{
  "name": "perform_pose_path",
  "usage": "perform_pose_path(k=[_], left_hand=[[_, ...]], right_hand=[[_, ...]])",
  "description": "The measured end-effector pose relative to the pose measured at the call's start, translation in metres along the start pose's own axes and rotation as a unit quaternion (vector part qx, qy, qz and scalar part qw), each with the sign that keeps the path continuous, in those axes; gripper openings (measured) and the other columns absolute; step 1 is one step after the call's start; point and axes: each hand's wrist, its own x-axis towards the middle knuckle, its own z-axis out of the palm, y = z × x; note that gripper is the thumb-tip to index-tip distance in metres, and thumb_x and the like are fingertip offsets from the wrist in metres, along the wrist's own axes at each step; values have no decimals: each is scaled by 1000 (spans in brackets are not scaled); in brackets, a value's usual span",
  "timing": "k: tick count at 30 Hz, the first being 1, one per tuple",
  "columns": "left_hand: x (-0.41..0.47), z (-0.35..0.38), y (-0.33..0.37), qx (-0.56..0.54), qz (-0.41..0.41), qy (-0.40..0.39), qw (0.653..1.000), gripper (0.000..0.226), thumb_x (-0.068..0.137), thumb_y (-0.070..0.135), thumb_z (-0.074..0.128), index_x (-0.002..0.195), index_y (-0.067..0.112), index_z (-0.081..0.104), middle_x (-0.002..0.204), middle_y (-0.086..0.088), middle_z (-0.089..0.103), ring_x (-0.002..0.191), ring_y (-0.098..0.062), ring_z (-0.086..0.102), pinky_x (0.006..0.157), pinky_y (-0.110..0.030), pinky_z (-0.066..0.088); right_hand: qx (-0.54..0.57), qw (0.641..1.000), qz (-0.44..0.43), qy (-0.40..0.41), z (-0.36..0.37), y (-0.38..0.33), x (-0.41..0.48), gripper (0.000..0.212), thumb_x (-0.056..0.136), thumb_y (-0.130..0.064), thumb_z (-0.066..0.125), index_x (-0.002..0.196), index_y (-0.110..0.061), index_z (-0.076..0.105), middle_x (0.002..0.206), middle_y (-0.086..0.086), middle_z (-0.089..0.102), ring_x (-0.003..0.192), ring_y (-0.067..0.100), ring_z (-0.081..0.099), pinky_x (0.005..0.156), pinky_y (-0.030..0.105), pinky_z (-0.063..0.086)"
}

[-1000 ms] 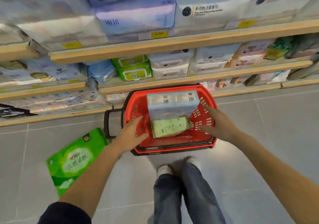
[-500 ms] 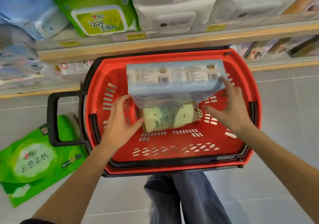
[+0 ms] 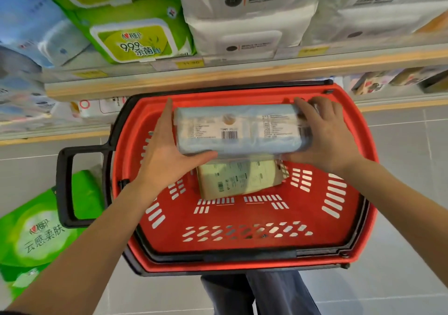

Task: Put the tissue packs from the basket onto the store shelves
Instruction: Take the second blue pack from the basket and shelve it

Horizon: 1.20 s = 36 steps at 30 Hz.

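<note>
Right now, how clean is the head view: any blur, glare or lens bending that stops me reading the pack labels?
Head view: wide-angle bending curves the wooden shelf edge and the red basket. The blue tissue pack, held between left hand and right hand, is soft; its barcode shows, but the small print is unreadable. The left-edge shelf packs smear. No harsh glare.

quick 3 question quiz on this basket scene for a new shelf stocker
1. True or false: both hands grip the blue tissue pack.
2. What stays in the red basket? A) a pale green pack B) a bottle C) nothing
3. Where does the big green pack lie?

Key:
1. True: left hand and right hand clasp its ends.
2. A, the pale green pack.
3. On the floor, left of the basket.
</note>
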Motion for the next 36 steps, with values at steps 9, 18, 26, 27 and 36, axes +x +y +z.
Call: perform_pose_path(k=[9, 18, 26, 27, 36], left_hand=[[-49, 16, 14, -91, -142, -35, 985, 76, 73, 64, 47, 139, 27, 34, 128, 11, 32, 110, 5, 40, 97, -16, 31], [-59, 15, -10, -265, -353, -134, 887, 60, 54, 63, 74, 110, 48, 58, 129, 10, 55, 119, -15, 51, 104, -45, 40], [-51, 28, -27, -145, -330, -258, 896, 97, 69, 47, 73, 145, 44, 12, 137, 15, 42, 115, -11, 50, 94, -36, 49], [-46, 30, -29, -133, -334, -272, 893, 104, 64, 50, 76, 145, 43, 10, 141, 12, 40, 119, -13, 49, 98, -38, 47], [-27, 34, -34, -120, -317, -298, 893, 120, 52, 38, 88, 145, 42, 12, 137, 12, 37, 122, -12, 43, 89, -31, 49]], right_hand=[[293, 938, 183, -18, 12, -10, -56, 72, 66, -66, 60, 125, -27, 45, 122, -5, 33, 107, -4, 40, 85, 8, 39], [350, 889, 236, -180, 19, 3, -74, 60, 76, -29, 71, 130, -18, 49, 114, -8, 56, 100, 9, 56, 77, 17, 45], [407, 852, 204, -258, 48, 14, -63, 79, 68, -25, 78, 131, -44, 35, 139, -18, 32, 131, 3, 29, 104, 23, 28], [428, 835, 217, -268, 51, 15, -60, 85, 68, -23, 78, 137, -40, 32, 142, -19, 29, 133, 2, 26, 107, 24, 26], [473, 783, 260, -309, 61, 26, -54, 108, 54, -29, 86, 139, -48, 23, 124, -37, 31, 123, 5, 40, 99, 26, 39]])
